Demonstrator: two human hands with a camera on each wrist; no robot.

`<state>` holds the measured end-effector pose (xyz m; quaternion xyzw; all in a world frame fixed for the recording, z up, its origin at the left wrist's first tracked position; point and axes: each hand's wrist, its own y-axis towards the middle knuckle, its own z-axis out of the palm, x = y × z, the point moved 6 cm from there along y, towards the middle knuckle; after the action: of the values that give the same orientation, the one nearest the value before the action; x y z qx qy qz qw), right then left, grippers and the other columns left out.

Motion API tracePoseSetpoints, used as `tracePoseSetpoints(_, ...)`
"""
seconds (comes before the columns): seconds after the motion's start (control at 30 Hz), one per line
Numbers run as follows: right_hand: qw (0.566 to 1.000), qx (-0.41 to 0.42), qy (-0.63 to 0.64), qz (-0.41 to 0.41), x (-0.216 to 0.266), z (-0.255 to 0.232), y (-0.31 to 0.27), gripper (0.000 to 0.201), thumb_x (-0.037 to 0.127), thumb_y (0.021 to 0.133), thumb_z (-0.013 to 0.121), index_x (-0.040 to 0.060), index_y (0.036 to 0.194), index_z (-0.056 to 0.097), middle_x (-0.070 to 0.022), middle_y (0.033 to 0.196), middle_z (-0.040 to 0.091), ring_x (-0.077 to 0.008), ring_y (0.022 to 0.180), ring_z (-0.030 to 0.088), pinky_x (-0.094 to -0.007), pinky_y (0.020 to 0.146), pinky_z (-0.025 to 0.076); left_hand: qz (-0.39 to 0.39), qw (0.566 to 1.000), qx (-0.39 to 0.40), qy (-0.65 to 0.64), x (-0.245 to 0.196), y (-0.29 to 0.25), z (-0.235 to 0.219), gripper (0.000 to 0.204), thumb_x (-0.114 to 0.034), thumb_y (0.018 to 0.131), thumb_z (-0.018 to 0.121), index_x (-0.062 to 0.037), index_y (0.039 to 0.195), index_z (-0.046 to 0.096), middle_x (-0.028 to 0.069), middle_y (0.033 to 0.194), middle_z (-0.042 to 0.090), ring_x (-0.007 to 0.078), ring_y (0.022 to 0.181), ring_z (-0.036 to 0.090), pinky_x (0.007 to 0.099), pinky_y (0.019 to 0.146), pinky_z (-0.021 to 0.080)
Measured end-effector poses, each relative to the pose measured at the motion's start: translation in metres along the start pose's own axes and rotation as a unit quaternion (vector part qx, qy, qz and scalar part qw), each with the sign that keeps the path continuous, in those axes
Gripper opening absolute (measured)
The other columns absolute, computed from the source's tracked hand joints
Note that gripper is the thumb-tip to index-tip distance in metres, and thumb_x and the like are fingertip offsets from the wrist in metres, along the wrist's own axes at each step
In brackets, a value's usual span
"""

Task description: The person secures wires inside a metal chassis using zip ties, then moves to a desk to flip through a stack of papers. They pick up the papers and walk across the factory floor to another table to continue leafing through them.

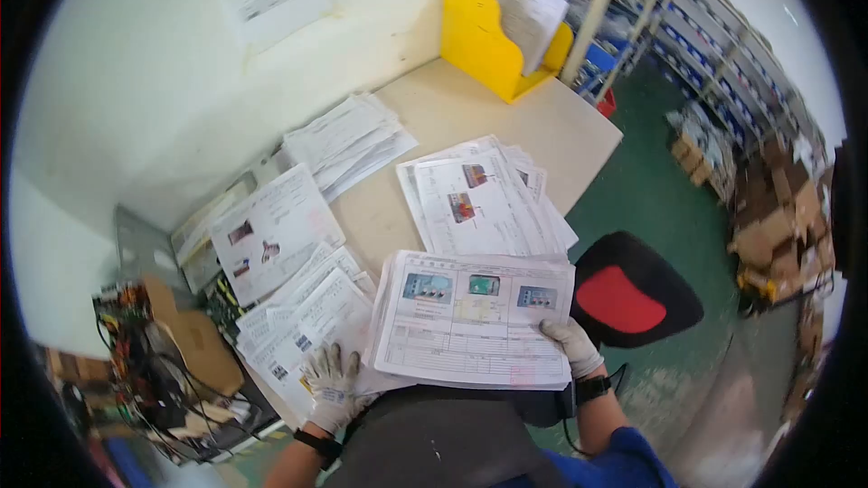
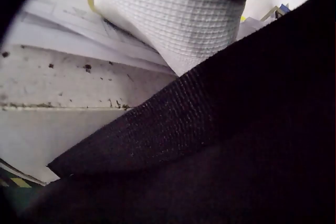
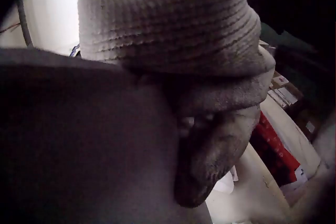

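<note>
In the head view my gloved right hand (image 1: 571, 345) grips a thick stack of printed sheets (image 1: 470, 330) by its right edge, the thumb lying on top. The uppermost sheet carries three photos of equipment above a table of text. My left hand (image 1: 332, 384), also in a white knitted glove, lies with fingers spread on loose papers (image 1: 336, 312) left of the stack. The left wrist view shows only part of that glove (image 2: 173, 19), with dark cloth covering the lower right. In the right wrist view, curled glove fingers (image 3: 223, 153) appear below the ribbed cuff.
Another paper pile (image 1: 479, 203) lies beyond the stack, and more sheets (image 1: 348, 140) lie along the wall. A yellow file holder (image 1: 479, 32) stands at the table's far end. A red-and-black chair (image 1: 624, 298) is at the right; cables and boards (image 1: 149, 370) crowd the left.
</note>
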<state>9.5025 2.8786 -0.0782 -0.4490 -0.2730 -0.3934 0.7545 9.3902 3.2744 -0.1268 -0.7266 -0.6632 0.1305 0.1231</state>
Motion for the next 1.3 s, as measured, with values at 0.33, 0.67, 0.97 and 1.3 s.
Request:
tracePoseSetpoints(0.33,0.997,0.029,0.063,0.032,-0.018,0.003,0.007,0.038,0.016,0.091,0.056,-0.0067,0.121,0.052,-0.0136,0.115,0.06,-0.0189,0.102,0.059,-0.0302,0.091,0.046,0.019,0.932,-0.139,0.335,0.005,0.006,0.015,0.1,-0.064,0.071,0.058,-0.0078,0.145,0.019,0.0283,0.147,0.013,0.0496,0.136,0.005,0.065,0.106,-0.005)
tracePoseSetpoints(0.67,0.991,0.043,0.109,0.06,-0.031,0.005,0.006,0.037,0.014,0.092,0.054,-0.0073,0.122,0.051,-0.0144,0.116,0.06,-0.0191,0.104,0.059,-0.0305,0.091,0.046,0.018,0.918,-0.161,0.363,0.022,0.004,0.029,0.096,-0.061,0.071,0.06,-0.0084,0.144,0.023,0.0267,0.148,0.014,0.048,0.137,0.006,0.063,0.107,-0.005)
tracePoseSetpoints(0.97,0.992,0.042,0.102,0.064,-0.03,0.005,0.01,0.037,0.014,0.091,0.055,-0.007,0.122,0.051,-0.0147,0.116,0.06,-0.0197,0.103,0.059,-0.031,0.091,0.047,-0.008,0.955,-0.071,0.288,-0.01,0.034,-0.01,0.095,-0.061,0.072,0.06,-0.0086,0.143,0.025,0.0263,0.148,0.014,0.0477,0.137,0.006,0.0629,0.107,-0.005)
tracePoseSetpoints(1.3,0.989,0.083,0.078,0.092,-0.041,0.016,0.019,0.04,0.015,0.091,0.057,-0.0058,0.124,0.049,-0.0143,0.116,0.06,-0.0196,0.103,0.06,-0.0312,0.091,0.047,-0.033,0.981,0.039,0.188,-0.018,0.023,-0.014,0.094,-0.06,0.072,0.06,-0.0088,0.143,0.026,0.026,0.148,0.015,0.0474,0.137,0.006,0.0628,0.107,-0.005)
